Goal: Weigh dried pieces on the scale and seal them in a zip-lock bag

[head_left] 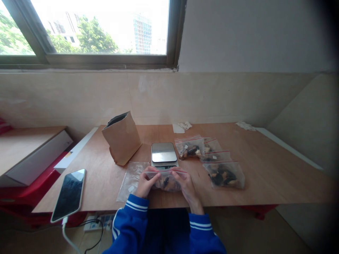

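Both hands grip the red-striped top of a clear zip bag (167, 184) with brown and dark dried pieces inside. My left hand (146, 182) pinches the strip near its left end, thumb on top. My right hand (186, 184) pinches it toward the right end. Just beyond the bag is a kitchen scale (164, 152) with a bare metal plate; its display is partly covered by my fingers and the bag. Flat beside my left hand lies a clear plastic bag (129, 180) with a small white label.
A brown paper bag (122, 139) stands open at the back left. Several filled zip bags (225, 175) lie to the right. A phone (69, 194) with a white cable (65, 231) is at the table's front left. White scraps (182, 127) lie near the wall.
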A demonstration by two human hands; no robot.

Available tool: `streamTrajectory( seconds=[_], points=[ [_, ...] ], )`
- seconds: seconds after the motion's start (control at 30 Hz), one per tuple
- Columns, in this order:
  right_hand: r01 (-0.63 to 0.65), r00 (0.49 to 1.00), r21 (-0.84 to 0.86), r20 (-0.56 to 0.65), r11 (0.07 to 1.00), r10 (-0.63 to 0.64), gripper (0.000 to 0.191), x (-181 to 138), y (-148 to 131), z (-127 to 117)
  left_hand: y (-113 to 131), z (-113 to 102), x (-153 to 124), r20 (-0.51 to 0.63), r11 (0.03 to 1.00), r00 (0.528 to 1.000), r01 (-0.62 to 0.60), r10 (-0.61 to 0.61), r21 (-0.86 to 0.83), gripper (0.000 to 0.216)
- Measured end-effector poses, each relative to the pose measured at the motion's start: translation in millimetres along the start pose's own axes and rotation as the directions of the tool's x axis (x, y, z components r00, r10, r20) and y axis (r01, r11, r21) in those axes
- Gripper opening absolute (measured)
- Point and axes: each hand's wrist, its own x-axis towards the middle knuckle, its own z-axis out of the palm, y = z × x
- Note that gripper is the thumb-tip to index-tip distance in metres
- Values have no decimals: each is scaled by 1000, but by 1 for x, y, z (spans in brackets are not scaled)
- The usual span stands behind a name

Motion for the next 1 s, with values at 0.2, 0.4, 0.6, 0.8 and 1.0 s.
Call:
streamTrajectory(
  seconds=[0.2,0.4,0.6,0.8,1.0],
  points=[
    [71,997,-147,36,987,-66,21,0,-2,7,0,1,1,51,999,998,23,-25,41,20],
    [81,997,-182,-1,980,-82,22,0,-6,11,0,1,1,27,998,999,22,-23,54,22],
    [137,990,-226,-12,964,-143,20,0,-9,13,2,3,0,-17,997,999,38,-37,66,24],
    [181,980,-274,-32,945,-197,20,0,-8,14,1,4,-1,-35,996,999,44,-41,72,26],
    [170,985,-238,21,956,-170,19,-1,-9,17,4,4,-2,-37,998,999,11,-9,61,24]
  ],
)
